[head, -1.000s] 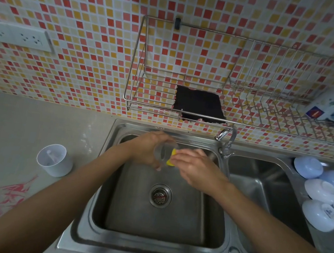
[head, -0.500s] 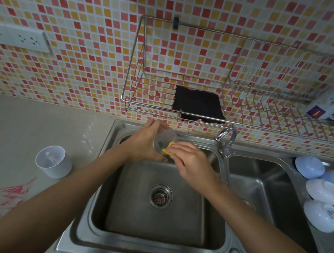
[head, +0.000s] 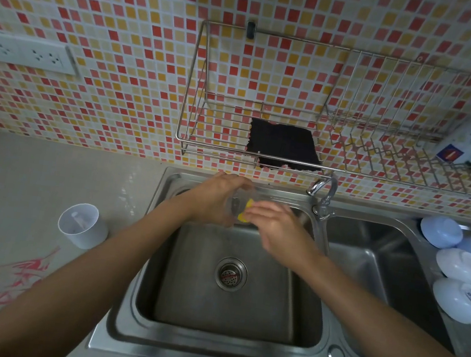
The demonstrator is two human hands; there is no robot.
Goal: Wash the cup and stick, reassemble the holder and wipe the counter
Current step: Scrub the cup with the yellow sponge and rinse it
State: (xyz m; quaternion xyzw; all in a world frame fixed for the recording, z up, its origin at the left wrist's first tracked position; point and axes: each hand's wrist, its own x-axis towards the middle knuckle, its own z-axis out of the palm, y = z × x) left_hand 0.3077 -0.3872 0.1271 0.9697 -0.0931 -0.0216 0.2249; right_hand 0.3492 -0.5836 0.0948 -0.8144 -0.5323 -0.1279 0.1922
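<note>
Starting at the left, red marks stain the grey counter, and a white holder stands upright near them, well apart from the hands. Next comes the big sink, with its drain in the middle of the floor. Over the back part of the sink, the left hand is wrapped around a clear cup. The cup looks tipped on its side, with its mouth facing right, toward the other hand. The right hand pinches a yellow sponge and pushes it at the cup's mouth. So the two hands are close together, and the cup sits between them. I think the scrubbing is only partly done, and the right hand has to reach in from the right. The tap stands just right of the hands. A black cloth hangs on the wire rack above. White bowls lie upside down at the far right.
</note>
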